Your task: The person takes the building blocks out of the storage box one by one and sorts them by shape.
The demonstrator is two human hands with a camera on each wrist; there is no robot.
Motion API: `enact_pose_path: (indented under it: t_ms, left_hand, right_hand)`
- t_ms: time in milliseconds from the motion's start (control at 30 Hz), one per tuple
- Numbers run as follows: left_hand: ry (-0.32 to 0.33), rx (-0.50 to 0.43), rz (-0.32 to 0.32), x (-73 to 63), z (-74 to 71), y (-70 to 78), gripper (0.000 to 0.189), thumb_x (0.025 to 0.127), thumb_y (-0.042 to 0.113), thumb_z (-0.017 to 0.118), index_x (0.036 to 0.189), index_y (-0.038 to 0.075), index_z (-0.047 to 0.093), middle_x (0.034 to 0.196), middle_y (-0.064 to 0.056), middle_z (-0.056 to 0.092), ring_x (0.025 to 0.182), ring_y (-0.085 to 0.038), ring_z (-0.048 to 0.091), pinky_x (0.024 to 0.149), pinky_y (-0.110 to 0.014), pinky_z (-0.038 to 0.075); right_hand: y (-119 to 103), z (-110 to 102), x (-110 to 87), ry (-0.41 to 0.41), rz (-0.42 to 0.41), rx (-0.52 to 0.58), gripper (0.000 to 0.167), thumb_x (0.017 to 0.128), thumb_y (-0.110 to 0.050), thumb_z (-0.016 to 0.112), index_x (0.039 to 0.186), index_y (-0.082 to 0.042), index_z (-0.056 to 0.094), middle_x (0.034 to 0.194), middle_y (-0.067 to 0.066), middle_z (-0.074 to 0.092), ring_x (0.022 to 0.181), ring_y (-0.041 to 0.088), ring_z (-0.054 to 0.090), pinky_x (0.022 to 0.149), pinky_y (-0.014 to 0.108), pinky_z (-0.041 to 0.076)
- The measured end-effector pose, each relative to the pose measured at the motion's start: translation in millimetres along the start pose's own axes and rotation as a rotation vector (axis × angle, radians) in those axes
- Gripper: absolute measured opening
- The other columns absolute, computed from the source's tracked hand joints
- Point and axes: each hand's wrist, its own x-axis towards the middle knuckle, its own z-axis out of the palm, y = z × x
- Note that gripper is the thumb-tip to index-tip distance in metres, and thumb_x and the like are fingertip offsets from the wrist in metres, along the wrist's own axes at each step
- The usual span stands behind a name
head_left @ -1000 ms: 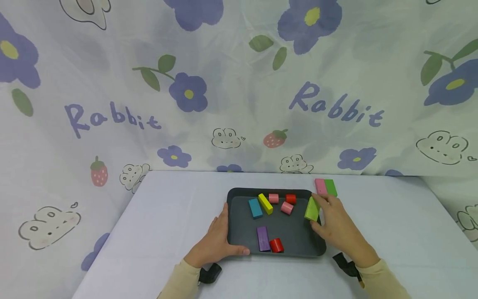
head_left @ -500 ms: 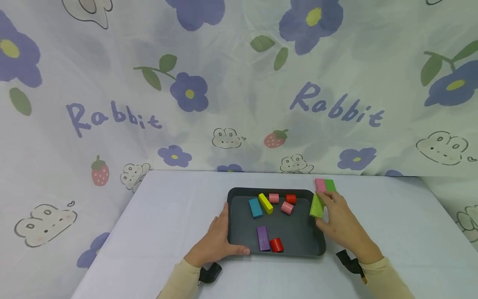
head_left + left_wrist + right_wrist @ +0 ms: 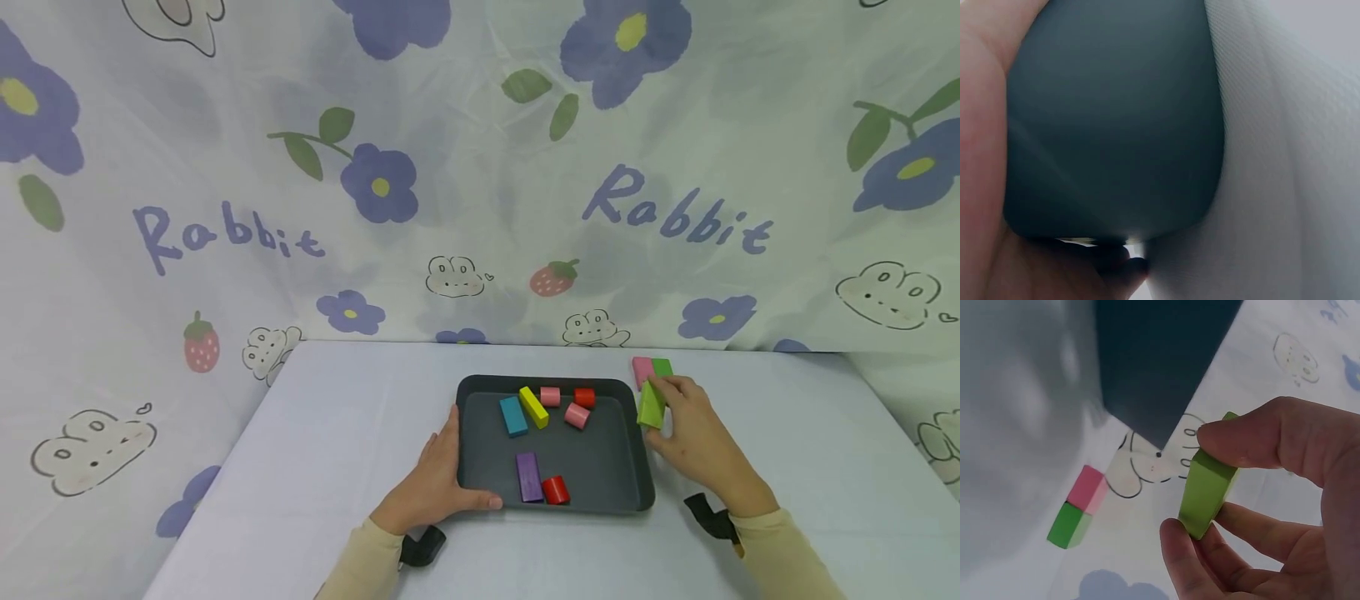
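A dark grey tray (image 3: 585,503) lies on the white table. My left hand (image 3: 431,493) rests at its near-left corner, fingers straight along the left side and thumb along the front edge. In the left wrist view the tray's outer wall (image 3: 1116,125) fills the middle, beside the thumb. My right hand (image 3: 697,433) pinches a light green block (image 3: 651,406) between thumb and fingers, just beyond the tray's right rim. The right wrist view shows the light green block (image 3: 1205,494) tilted in the grip. Close behind it lie a pink block (image 3: 642,370) and a green block (image 3: 662,367), side by side.
Inside the tray are a blue block (image 3: 513,416), a yellow block (image 3: 533,407), a purple block (image 3: 528,477), two pink cylinders (image 3: 577,416) and two red cylinders (image 3: 556,490). A patterned curtain (image 3: 480,167) hangs behind the table.
My right hand has carried the light green block rightward, from over the tray's right side to beyond its rim, near the pink and green blocks. The left hand stays in place.
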Motion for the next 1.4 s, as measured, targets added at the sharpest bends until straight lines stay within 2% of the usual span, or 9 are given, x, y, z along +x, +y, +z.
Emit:
enact_pose_path:
  t_ms: [633, 1000, 1400]
  left_hand:
    - [0.001, -0.007, 0.003, 1.0, 1.8, -0.8, 0.143, 0.071, 0.06, 0.085, 0.158, -0.004, -0.009, 0.167, -0.019, -0.001, 0.153, -0.033, 0.008, 0.122, -0.057, 0.006]
    - [0.003, 0.0, 0.0, -0.2, 1.2, 0.0, 0.143, 0.071, 0.06, 0.085, 0.158, -0.004, -0.008, 0.167, -0.019, -0.001, 0.153, -0.033, 0.009, 0.122, -0.056, 0.006]
    - [0.01, 0.0, 0.012, -0.4, 1.3, -0.9, 0.143, 0.071, 0.061, 0.085, 0.157, -0.005, -0.008, 0.167, -0.019, 0.0, 0.153, -0.034, 0.01, 0.122, -0.057, 0.007]
  right_hand:
    - [38, -10, 17.7, -0.014, -0.027, -0.027, 0.071, 0.076, 0.003, 0.072, 0.138, 0.018, 0.043, 0.131, 0.037, 0.043, 0.117, 0.048, 0.044, 0.097, 0.064, 0.044]
    - [49, -15, 29.8, -0.045, -0.038, -0.072, 0.071, 0.074, 0.003, 0.078, 0.136, 0.017, 0.045, 0.128, 0.038, 0.044, 0.116, 0.05, 0.045, 0.099, 0.065, 0.042]
    - [65, -24, 39.0, -0.062, -0.058, -0.125, 0.07, 0.074, 0.002, 0.076, 0.134, 0.021, 0.044, 0.128, 0.041, 0.044, 0.115, 0.053, 0.046, 0.099, 0.066, 0.041]
